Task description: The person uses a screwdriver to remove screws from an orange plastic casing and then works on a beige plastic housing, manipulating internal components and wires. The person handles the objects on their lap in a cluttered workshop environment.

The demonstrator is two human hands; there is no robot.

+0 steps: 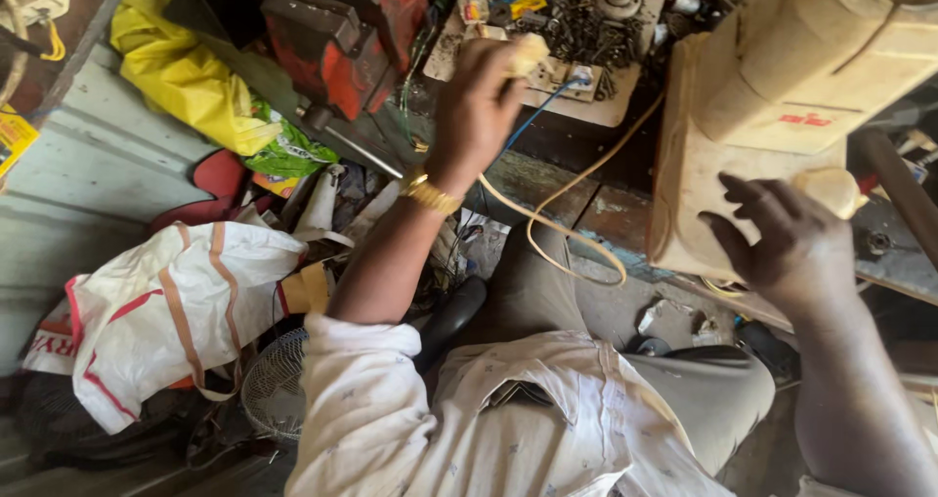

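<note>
A large cream-coloured machine housing (pixel 782 77) is seen at the far right, standing on the cluttered worktop (pixel 547 179), with its flat side panel turned toward the person. At the near left, on the floor, a white cloth bag with red and tan straps (pixel 166 311) is slumped above a small wire fan guard (pixel 274 385). A yellow plastic bag (pixel 186 72) is bunched at the far left, beside a red bench vise (pixel 337 43). A tray of dark screws and small parts (pixel 576 38) is set at the far centre of the worktop. A cream cable (pixel 562 228) is looped from the housing down across the worktop edge. The right hand (pixel 782 243) is laid against the lower side of the housing, its fingers spread and half curled beside a small cream knob (pixel 831 189); whether the knob is actually gripped cannot be told. The left hand (pixel 479 106), with a gold watch (pixel 430 194) on the wrist, is raised over the tray, its fingers closed round a small cream-coloured piece (pixel 528 52).
</note>
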